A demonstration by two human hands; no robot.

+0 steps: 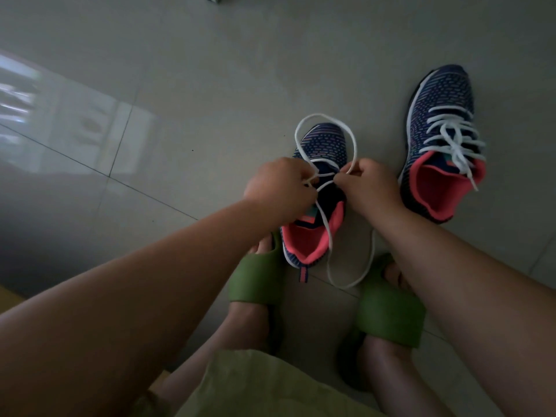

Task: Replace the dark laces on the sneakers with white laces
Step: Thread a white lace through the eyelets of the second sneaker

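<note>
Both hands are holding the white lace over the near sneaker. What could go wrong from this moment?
1. The white lace makes a wide loose loop over the toe of the near sneaker; it might tangle or knot as the left hand and right hand pull.
2. One long end trails on the floor near the green slippers; a foot could pin it.
3. The sneaker seems unheld, so pulling may shift it.

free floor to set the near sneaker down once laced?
Bare tile left of the near sneaker and beyond both toes. Crowded: the gap to the laced sneaker, and the slippers with trailing white lace.
</note>
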